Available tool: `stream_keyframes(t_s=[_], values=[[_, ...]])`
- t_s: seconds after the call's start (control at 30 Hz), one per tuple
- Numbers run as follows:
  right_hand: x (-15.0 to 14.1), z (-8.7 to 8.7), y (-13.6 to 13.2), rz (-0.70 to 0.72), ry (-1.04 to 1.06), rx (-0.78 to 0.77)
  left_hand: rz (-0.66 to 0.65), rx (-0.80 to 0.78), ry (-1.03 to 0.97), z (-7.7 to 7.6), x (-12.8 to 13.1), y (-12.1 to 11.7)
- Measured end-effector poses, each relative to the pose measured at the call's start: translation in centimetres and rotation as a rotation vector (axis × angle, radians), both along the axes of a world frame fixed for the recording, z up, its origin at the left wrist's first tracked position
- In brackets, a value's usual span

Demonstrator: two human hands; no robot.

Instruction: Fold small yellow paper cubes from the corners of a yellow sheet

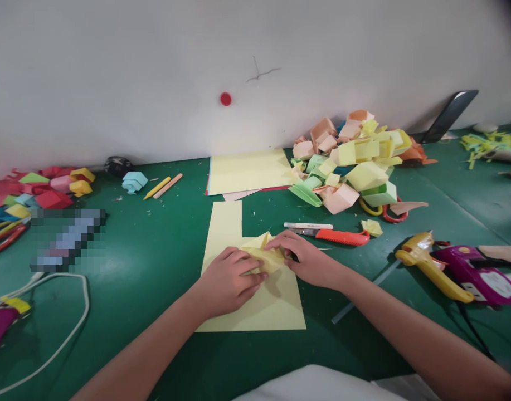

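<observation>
A small piece of folded yellow paper [272, 260] lies between my two hands, above a larger yellow sheet. My left hand [232, 278] rests at its left side, fingers bent over the edge. From the right, my right hand [299, 256] pinches the upper part of the folded paper between thumb and fingers. Beneath both hands, the yellow sheet [255, 320] is L-shaped, with a strip reaching up on its left. A red utility knife [342, 237] and a white pen [308, 226] lie just beyond my right hand.
Folded paper pieces [364, 167] are heaped at the back right, near scissors [395, 211]. A yellow glue gun [434, 267] with a clear stick lies right. A stack of paper [251, 171] sits against the wall. To the left are a phone [69, 239], a white cable [87, 301] and two crayons [163, 186].
</observation>
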State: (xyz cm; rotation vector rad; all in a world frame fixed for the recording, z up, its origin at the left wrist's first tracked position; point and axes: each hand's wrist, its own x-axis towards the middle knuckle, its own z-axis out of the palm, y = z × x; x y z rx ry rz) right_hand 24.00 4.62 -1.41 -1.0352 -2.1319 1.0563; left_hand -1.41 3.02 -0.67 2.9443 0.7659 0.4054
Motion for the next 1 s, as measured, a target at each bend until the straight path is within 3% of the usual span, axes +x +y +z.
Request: stream_keyframes(t_s=[0.3,0.57,0.8,1.0], values=[[1.3,0.0,-0.1,0.036,-0.049,0.026,-0.01,-0.008,-0.053,-0.2,-0.1,0.0],[2.2,-0.5,-0.4,0.141,-0.201,0.189,-0.029,-0.041,-0.148,-0.5,-0.5,0.3],[1.5,-0.2,-0.6,0.094,-0.147,0.338,-0.044,-0.047,-0.124,-0.5,-0.4,0.3],[1.2,-0.3,-0.4,0.244,-0.226,0.386,-0.052,-0.039,-0.111,-0.4,-0.3,0.3]])
